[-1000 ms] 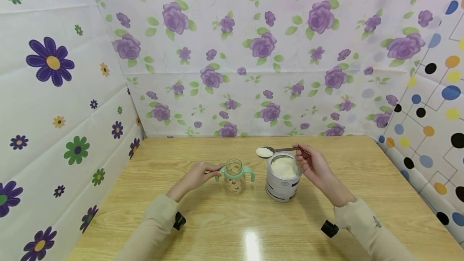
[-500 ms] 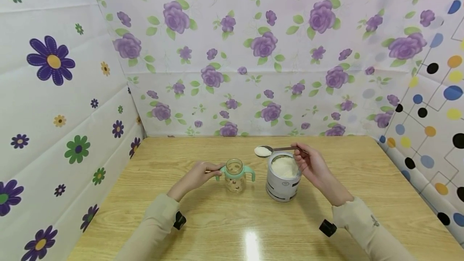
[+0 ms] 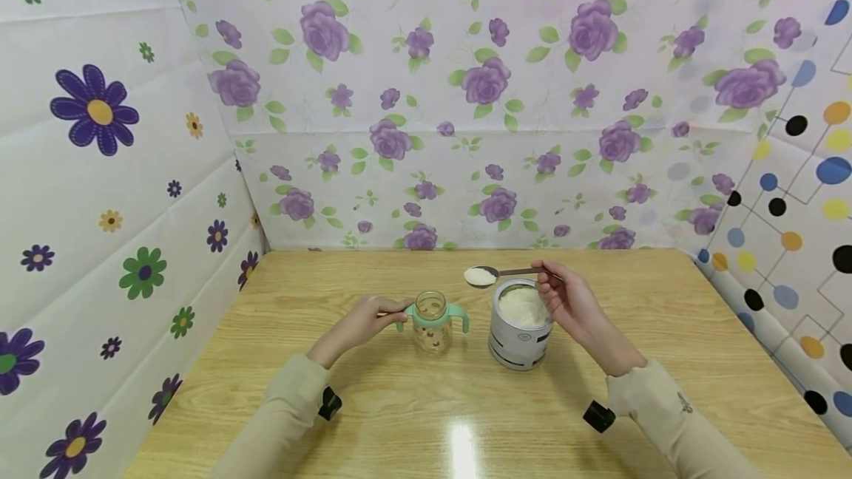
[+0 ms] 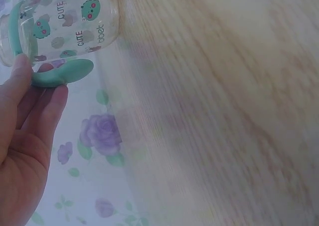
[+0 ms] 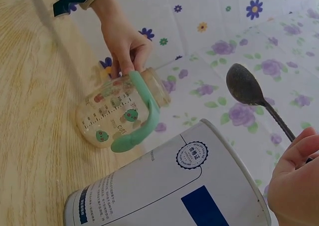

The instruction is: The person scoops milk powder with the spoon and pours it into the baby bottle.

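Note:
A clear baby bottle (image 3: pixel 433 333) without a lid stands upright on the table, with a green collar and two green handles. My left hand (image 3: pixel 364 322) pinches its left handle (image 4: pixel 62 75) between thumb and fingers. To the bottle's right stands an open milk powder can (image 3: pixel 521 342), nearly full of pale powder (image 3: pixel 521 306). My right hand (image 3: pixel 571 303) holds a dark metal spoon (image 3: pixel 519 271) by its handle, level above the can's far rim. White powder is heaped in the spoon's bowl, which points left toward the bottle; the right wrist view shows only the bowl's underside (image 5: pixel 244 84).
The wooden table (image 3: pixel 373 420) reaches back to a flowered cloth wall (image 3: pixel 426 168). Patterned cloths also hang at the left (image 3: pixel 160 205) and right (image 3: pixel 785 272). A small black wrist camera sits under each sleeve.
My right hand has carried the loaded spoon slightly left, so its bowl has moved past the can's left rim toward the bottle. The left hand, bottle and can stay in place.

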`<act>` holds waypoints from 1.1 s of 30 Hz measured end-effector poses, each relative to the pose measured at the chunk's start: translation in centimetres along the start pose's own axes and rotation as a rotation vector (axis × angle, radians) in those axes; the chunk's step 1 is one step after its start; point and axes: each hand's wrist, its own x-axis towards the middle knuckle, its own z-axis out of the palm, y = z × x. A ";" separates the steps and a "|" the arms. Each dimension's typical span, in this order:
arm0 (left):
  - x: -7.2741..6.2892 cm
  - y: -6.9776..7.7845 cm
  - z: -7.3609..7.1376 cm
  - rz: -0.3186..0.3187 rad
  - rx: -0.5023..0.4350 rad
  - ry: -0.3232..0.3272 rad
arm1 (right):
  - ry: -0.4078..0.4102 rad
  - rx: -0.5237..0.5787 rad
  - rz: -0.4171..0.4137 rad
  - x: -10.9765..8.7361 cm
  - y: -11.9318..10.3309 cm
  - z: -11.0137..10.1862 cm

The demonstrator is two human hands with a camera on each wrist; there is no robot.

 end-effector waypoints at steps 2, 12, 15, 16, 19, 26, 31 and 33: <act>0.0 0.0 0.0 -0.001 -0.001 -0.001 | 0.002 -0.002 -0.002 0.0 0.0 0.0; 0.2 -0.2 0.0 -0.024 -0.024 -0.015 | 0.001 -0.012 -0.002 0.3 0.1 0.1; 0.2 -0.2 0.0 -0.005 -0.015 -0.012 | -0.001 -0.009 0.002 0.3 0.2 0.1; 0.2 -0.2 0.0 0.000 -0.013 -0.013 | -0.001 -0.010 0.003 0.3 0.3 0.1; 0.1 -0.1 0.0 0.007 -0.006 -0.015 | -0.001 -0.008 0.010 0.4 0.4 0.1; 0.0 -0.1 0.1 -0.006 0.001 -0.019 | 0.006 -0.010 0.024 0.6 0.6 0.0; 0.1 0.0 0.0 0.004 0.007 -0.014 | 0.007 -0.026 0.032 0.7 0.5 0.1; 0.1 0.0 -0.1 0.007 0.005 -0.012 | 0.008 -0.032 0.031 0.7 0.5 0.2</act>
